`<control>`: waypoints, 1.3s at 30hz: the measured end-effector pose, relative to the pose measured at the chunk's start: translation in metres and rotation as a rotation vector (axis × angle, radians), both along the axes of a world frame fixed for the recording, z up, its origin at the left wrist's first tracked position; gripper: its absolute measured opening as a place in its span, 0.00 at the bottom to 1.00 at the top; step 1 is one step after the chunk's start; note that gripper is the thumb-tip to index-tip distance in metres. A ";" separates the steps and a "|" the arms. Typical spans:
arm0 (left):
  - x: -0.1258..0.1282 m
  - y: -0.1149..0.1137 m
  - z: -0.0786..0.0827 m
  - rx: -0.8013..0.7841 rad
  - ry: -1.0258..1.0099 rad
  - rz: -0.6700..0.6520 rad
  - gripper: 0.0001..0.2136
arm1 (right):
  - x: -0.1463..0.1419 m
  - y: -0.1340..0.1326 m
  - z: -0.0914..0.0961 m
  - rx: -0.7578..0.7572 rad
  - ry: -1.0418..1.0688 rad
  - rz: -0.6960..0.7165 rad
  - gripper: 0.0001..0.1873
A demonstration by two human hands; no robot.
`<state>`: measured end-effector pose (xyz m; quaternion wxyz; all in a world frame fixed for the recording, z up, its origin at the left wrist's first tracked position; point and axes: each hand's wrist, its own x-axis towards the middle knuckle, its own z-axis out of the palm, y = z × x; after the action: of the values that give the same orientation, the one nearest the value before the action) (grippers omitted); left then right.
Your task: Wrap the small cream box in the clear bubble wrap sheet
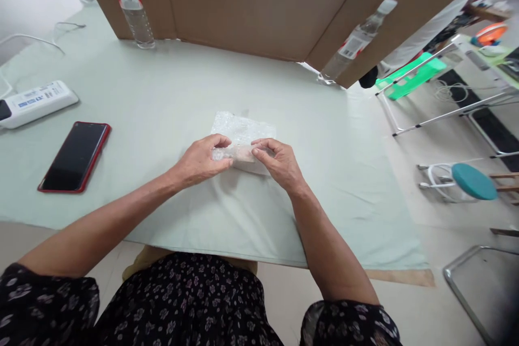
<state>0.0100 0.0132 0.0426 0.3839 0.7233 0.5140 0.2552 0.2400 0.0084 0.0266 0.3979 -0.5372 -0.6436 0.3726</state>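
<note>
A sheet of clear bubble wrap [243, 128] lies on the table in front of me, its near part folded over a small pale object [244, 154] that I cannot make out clearly. My left hand [205, 159] grips the left end of the fold, thumb in front and fingers behind. At the right end, my right hand [279, 161] pinches the wrap between thumb and fingers. The far part of the sheet spreads flat beyond both hands.
A phone in a red case [75, 157] and a white power strip [40, 104] lie to the left. Water bottles stand at the back left [132, 8] and back right [357, 43] before a cardboard panel [255, 5]. A teal stool [473, 181] stands on the floor at right.
</note>
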 end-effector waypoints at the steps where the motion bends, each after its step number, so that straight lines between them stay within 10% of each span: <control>1: -0.003 0.001 0.005 -0.025 0.043 -0.025 0.24 | -0.001 0.001 -0.001 -0.017 0.029 -0.003 0.09; 26: 0.018 0.003 -0.013 -0.175 -0.228 0.031 0.08 | 0.007 -0.014 -0.007 -0.162 0.132 -0.080 0.13; 32: 0.018 0.004 -0.013 -0.197 -0.219 0.049 0.07 | 0.008 -0.021 0.004 0.241 -0.019 -0.224 0.06; 39: 0.018 0.005 -0.012 -0.198 -0.262 0.012 0.07 | -0.016 -0.034 -0.004 0.501 -0.574 0.119 0.06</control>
<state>0.0284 0.0183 0.0309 0.5157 0.6395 0.4864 0.2976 0.2236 -0.0255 0.0224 0.2982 -0.4677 -0.8299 0.0606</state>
